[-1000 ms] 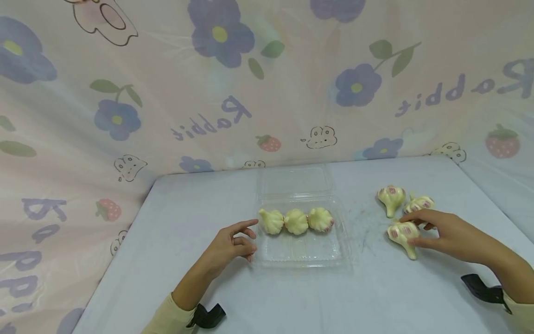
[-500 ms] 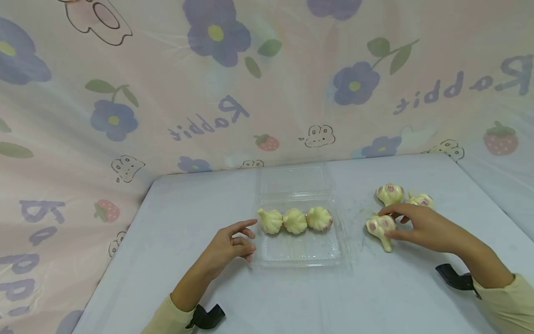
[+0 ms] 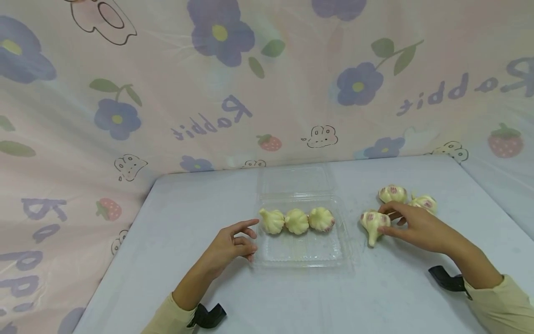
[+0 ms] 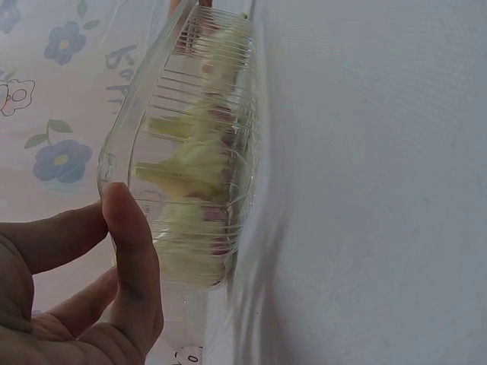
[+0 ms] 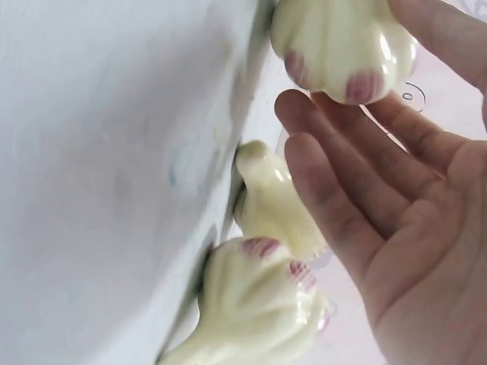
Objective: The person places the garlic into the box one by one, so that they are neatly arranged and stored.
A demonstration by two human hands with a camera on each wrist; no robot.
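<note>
In the head view, my left hand (image 3: 229,250) is at the left side of an open clear plastic clamshell box (image 3: 300,253). The left wrist view shows its thumb and a finger pinching the box's rim (image 4: 122,144). Three pale garlic bulbs (image 3: 297,221) sit in a row along the back of the box's base. To the right of the box, my right hand (image 3: 417,227) holds another garlic bulb (image 3: 372,223) between thumb and fingers, stem toward the front. In the right wrist view this garlic bulb (image 5: 342,46), marked with purple patches, is close over the tabletop.
Two more garlic bulbs lie behind my right hand, one farther left (image 3: 392,193) and one farther right (image 3: 424,202). The box's lid (image 3: 295,181) lies folded back toward the patterned curtain (image 3: 283,102). A white cloth covers the table (image 3: 200,199).
My right hand has moved left toward the box, carrying the garlic bulb away from the two behind it. The bulb's stem has turned to point more toward the front. My left hand stays put.
</note>
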